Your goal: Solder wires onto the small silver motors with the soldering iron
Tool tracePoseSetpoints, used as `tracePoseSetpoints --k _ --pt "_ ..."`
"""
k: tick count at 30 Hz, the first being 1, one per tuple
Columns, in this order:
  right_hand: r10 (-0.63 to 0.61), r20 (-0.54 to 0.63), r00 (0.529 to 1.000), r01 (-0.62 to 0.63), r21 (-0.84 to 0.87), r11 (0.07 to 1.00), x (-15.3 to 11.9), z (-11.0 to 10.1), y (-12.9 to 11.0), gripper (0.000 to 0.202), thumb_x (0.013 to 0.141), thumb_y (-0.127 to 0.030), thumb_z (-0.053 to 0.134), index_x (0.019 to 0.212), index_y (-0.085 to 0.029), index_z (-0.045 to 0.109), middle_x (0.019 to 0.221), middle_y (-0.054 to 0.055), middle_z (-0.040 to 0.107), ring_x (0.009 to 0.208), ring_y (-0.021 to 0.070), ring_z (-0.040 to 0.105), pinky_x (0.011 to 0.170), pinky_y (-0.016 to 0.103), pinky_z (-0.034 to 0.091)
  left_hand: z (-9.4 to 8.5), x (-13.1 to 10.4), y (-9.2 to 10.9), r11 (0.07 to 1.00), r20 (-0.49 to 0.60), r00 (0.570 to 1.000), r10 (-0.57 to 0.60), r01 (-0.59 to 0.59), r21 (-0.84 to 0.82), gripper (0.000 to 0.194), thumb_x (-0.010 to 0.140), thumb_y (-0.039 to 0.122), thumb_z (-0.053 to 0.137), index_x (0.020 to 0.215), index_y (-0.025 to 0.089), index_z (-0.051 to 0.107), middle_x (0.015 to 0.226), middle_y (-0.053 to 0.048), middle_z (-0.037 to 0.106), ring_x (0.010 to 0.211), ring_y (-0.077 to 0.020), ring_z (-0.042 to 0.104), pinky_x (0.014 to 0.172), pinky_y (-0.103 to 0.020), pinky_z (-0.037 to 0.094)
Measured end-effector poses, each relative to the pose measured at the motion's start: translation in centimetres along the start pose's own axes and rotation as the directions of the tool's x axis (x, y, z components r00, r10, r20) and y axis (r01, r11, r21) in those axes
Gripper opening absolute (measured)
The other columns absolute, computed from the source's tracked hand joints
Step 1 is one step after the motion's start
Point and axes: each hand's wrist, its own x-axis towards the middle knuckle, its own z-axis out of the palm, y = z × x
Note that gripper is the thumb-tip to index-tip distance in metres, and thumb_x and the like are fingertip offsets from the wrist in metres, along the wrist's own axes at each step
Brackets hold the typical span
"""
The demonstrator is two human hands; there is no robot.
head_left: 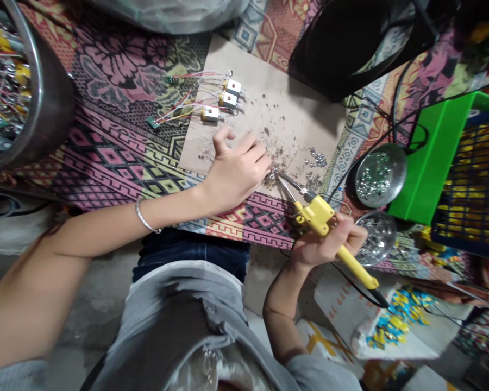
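Note:
My right hand (328,241) is closed around a yellow soldering gun (315,214), its tip pointing up and left to the board. Close to that tip, my left hand (242,168) has its fingers pinched over small shiny metal bits (273,174); what lies between the fingertips is too small to make out. Beyond my left hand, three small motors, one of them a white-faced motor (210,114), lie in a group. Thin wires run from them to little green circuit boards (152,123). A pile of small metal parts (318,158) sits on the brown board (244,65).
A metal pot (55,108) full of wired parts stands at left. On the right are a metal bowl (381,174) of small pieces, a second bowl (377,239), a green bin (427,152) and a blue basket (468,190). A black container (318,60) stands behind.

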Motion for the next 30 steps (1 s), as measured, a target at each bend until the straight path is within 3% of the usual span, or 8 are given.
tracePoseSetpoints --k 14,21,26,30 --pt "-0.034 0.007 0.999 0.034 0.032 0.999 0.05 -0.07 0.22 0.030 0.092 -0.048 0.063 0.074 -0.029 0.049 0.075 -0.002 0.049 0.073 0.0177 0.052 0.090 0.047 0.054 0.38 -0.13 0.24 0.992 -0.019 0.998 -0.053 0.051 -0.115 0.023 0.104 0.013 0.053 0.094 0.018 0.074 0.105 -0.008 0.074 0.122 -0.0353 0.062 0.110 -0.068 0.032" --pt "-0.010 -0.007 1.000 0.010 -0.032 0.999 -0.01 -0.07 0.16 0.039 0.087 -0.059 0.066 0.071 -0.030 0.045 0.073 -0.001 0.045 0.072 0.0201 0.051 0.088 0.052 0.058 0.51 -0.08 0.26 0.995 -0.050 0.998 -0.041 0.036 -0.088 0.026 0.105 0.013 0.050 0.095 0.021 0.074 0.100 -0.006 0.075 0.120 -0.0322 0.062 0.109 -0.066 0.037" --pt "-0.022 0.009 1.000 0.022 -0.031 0.999 -0.19 0.02 -0.10 0.037 0.088 -0.058 0.066 0.072 -0.031 0.047 0.072 0.000 0.044 0.071 0.0210 0.052 0.093 0.055 0.060 0.18 0.02 0.30 0.997 -0.017 0.999 -0.034 0.033 -0.072 0.029 0.106 0.011 0.048 0.092 0.019 0.072 0.102 -0.007 0.076 0.120 -0.0311 0.063 0.107 -0.063 0.040" --pt "-0.025 -0.005 1.000 0.024 -0.044 0.999 -0.13 0.00 0.05 0.040 0.087 -0.061 0.066 0.070 -0.030 0.046 0.071 0.000 0.043 0.069 0.0201 0.049 0.086 0.053 0.060 0.31 -0.05 0.29 0.996 -0.036 0.999 -0.035 0.032 -0.087 0.025 0.105 0.013 0.051 0.096 0.019 0.074 0.102 -0.006 0.075 0.119 -0.0318 0.063 0.109 -0.066 0.037"
